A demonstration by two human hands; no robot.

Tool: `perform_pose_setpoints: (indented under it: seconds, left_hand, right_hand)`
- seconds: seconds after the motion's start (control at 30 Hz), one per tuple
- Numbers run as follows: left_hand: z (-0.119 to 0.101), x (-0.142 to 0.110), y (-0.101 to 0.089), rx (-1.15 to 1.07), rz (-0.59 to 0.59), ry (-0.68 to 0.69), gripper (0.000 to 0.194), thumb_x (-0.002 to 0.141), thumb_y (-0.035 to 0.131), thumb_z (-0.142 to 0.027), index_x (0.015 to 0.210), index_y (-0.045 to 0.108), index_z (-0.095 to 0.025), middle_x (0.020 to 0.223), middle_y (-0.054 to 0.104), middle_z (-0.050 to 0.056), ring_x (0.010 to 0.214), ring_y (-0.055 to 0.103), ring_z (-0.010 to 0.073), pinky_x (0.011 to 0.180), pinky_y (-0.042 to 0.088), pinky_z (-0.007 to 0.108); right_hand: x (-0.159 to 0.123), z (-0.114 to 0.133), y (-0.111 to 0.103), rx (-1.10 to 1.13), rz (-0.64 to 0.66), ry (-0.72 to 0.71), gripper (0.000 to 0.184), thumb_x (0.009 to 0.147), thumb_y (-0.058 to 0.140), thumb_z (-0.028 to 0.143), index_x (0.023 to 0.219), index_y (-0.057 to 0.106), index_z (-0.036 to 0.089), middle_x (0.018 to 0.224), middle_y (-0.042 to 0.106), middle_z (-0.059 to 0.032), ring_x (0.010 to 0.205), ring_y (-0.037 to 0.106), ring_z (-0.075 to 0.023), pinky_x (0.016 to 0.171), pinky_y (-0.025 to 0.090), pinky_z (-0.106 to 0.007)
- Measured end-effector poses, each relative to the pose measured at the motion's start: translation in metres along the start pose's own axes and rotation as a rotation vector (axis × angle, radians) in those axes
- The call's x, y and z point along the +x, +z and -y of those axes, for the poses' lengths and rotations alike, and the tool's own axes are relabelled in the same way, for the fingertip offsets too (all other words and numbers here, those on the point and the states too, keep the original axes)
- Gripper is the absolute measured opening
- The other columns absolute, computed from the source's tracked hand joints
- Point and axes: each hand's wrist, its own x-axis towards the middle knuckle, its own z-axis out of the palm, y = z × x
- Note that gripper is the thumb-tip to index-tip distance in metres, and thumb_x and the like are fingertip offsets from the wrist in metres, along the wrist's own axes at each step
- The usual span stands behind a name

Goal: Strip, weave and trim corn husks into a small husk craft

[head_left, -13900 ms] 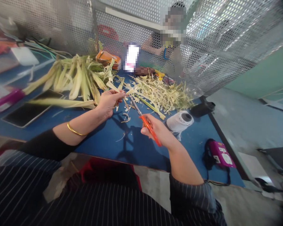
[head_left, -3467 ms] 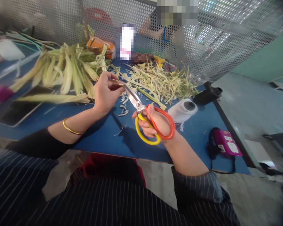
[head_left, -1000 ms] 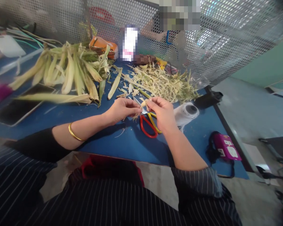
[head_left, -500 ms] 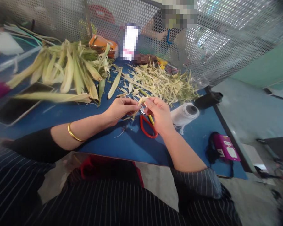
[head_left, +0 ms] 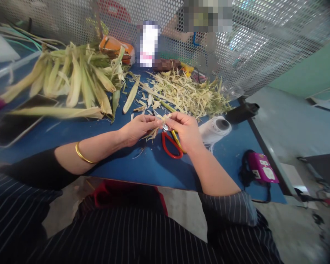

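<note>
My left hand (head_left: 139,129) and my right hand (head_left: 184,132) meet above the blue table, fingertips pinched on a small pale piece of corn husk (head_left: 165,117) between them. Loose husk ends (head_left: 152,135) hang below my left fingers. Under the hands lies a pair of scissors (head_left: 172,146) with one red handle loop and a yellow one partly behind my right hand. Just right of that hand stands a spool of white thread (head_left: 215,130). Beyond the fingers spreads a heap of shredded husk strips (head_left: 187,91).
A pile of whole corn husks (head_left: 79,77) covers the back left, beside a dark flat phone-like slab (head_left: 19,123). An orange packet (head_left: 117,47) leans near the perforated metal screen (head_left: 165,14). A black cylinder (head_left: 243,112) and a purple box (head_left: 262,167) sit at the right edge.
The whole view has shifted slightly. Between my fingertips the husk piece looked bunched up before and now shows as flatter strips. Both hands keep their pinch.
</note>
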Motion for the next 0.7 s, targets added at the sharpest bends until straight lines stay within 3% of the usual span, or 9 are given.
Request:
perform_pose_setpoints:
  seconds: [0.23, 0.43, 0.57, 0.7]
  left_hand:
    - [-0.0032, -0.001, 0.0007, 0.146, -0.094, 0.13, 0.032, 0.075, 0.074, -0.045, 0.065, 0.061, -0.017, 0.059, 0.051, -0.001, 0.052, 0.039, 0.008, 0.049, 0.028, 0.026]
    - [-0.0044, 0.0003, -0.0039, 0.359, -0.078, 0.186, 0.033, 0.079, 0.069, -0.044, 0.059, 0.061, -0.018, 0.052, 0.044, -0.001, 0.047, 0.032, 0.0079, 0.049, 0.025, 0.03]
    - [-0.0064, 0.0016, -0.0029, 0.319, -0.163, 0.234, 0.033, 0.081, 0.067, -0.042, 0.059, 0.059, -0.019, 0.058, 0.049, 0.0, 0.053, 0.039, 0.0093, 0.053, 0.032, 0.028]
    - [-0.0069, 0.0034, -0.0032, 0.232, -0.239, 0.261, 0.028, 0.081, 0.068, -0.037, 0.061, 0.058, -0.019, 0.061, 0.051, -0.001, 0.058, 0.044, 0.0102, 0.057, 0.038, 0.026]
  right_hand:
    - [-0.0025, 0.0088, -0.0019, -0.213, -0.007, -0.074, 0.022, 0.077, 0.071, 0.04, 0.071, 0.064, 0.02, 0.061, 0.057, 0.0033, 0.06, 0.048, -0.0105, 0.059, 0.039, -0.027]
    - [-0.0014, 0.0051, -0.0024, -0.283, 0.024, -0.112, 0.018, 0.081, 0.068, 0.037, 0.075, 0.066, 0.02, 0.065, 0.059, 0.0028, 0.061, 0.049, -0.01, 0.061, 0.041, -0.027]
    - [-0.0003, 0.0052, -0.0024, -0.137, -0.052, -0.045, 0.021, 0.083, 0.064, 0.041, 0.087, 0.067, 0.021, 0.079, 0.064, 0.0003, 0.065, 0.055, -0.0102, 0.065, 0.046, -0.027]
    - [-0.0017, 0.0042, 0.0001, -0.045, -0.03, 0.09, 0.025, 0.078, 0.069, 0.043, 0.077, 0.065, 0.018, 0.071, 0.063, -0.0001, 0.06, 0.055, -0.0102, 0.063, 0.046, -0.027]
